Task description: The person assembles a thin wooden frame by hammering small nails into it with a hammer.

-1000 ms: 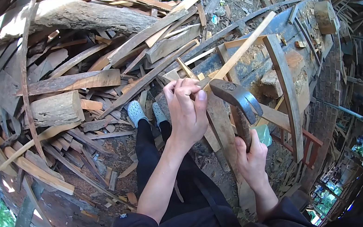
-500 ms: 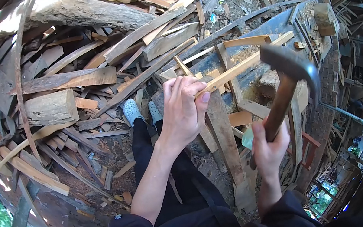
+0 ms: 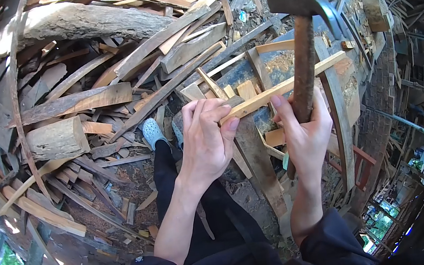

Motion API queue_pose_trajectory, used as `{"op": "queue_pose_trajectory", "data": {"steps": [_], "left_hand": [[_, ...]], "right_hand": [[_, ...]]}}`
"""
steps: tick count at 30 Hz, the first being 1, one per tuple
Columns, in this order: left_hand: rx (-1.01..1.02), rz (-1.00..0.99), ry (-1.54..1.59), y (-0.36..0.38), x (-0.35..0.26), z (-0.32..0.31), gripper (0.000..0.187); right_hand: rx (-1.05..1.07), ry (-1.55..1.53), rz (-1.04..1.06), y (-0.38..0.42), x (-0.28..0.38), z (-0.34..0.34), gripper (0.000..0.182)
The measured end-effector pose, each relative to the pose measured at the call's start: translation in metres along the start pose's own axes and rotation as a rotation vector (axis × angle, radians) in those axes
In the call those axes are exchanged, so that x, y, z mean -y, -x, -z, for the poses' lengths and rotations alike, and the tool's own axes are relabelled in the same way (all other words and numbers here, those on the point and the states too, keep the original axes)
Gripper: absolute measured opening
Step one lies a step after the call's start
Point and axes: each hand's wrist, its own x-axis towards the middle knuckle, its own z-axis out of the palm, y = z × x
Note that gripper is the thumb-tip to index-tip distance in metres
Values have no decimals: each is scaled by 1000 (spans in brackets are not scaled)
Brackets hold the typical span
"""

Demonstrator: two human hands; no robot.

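Observation:
My left hand (image 3: pixel 205 141) is closed around the near end of a long, narrow wooden strip (image 3: pixel 259 99), thumb and fingers pinching it. The strip slants up to the right, and its far part passes behind the hammer handle. In my right hand (image 3: pixel 304 132) is a hammer (image 3: pixel 303 64), gripped low on its worn wooden handle and held upright. Its dark metal head (image 3: pixel 294 5) points left, and the other end curves down to the right with a shiny edge. My right thumb tip lies right at the strip's side.
Beneath my hands are boards (image 3: pixel 260 166) and a dark work surface (image 3: pixel 231 77) with wood pieces on it. Scrap wood is heaped at left, with a cut log (image 3: pixel 57 140) and a long trunk (image 3: pixel 80 23). A curved upright board (image 3: pixel 338 124) stands right of my right hand.
My right hand has moved up and turned, bringing the hammer more upright and its head higher and left. The thumb now meets the strip. My left hand has shifted slightly left and down.

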Motion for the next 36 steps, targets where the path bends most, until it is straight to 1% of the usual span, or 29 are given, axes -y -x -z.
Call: {"op": "queue_pose_trajectory", "data": {"steps": [2, 5, 7, 11, 15, 17, 19, 24, 26, 36], "left_hand": [[-2, 9, 5, 1, 0, 0, 29], [11, 34, 55, 4, 3, 0, 32], [-23, 26, 87, 4, 3, -2, 32], [-8, 40, 91, 4, 1, -1, 31], [4, 84, 119, 3, -1, -1, 26], [2, 97, 138, 3, -1, -1, 24], [-22, 108, 173, 3, 0, -3, 20], [-36, 98, 201, 3, 0, -6, 20], [-34, 99, 208, 4, 1, -6, 20], [-36, 48, 198, 2, 2, -9, 21]], "right_hand": [[-4, -59, 45, -2, 0, -7, 24], [54, -18, -17, -5, 4, -5, 22], [51, -8, -22, -6, 5, -5, 22], [45, 21, -16, -6, 5, -7, 21], [49, 17, 4, -6, 6, -9, 21], [56, 12, -18, -6, 7, -9, 20], [57, 3, -15, -6, 7, -11, 20], [67, -33, -39, -7, 5, -11, 19], [73, -110, -63, -7, 3, -11, 21], [53, -143, -30, -3, -4, -11, 21]]}}
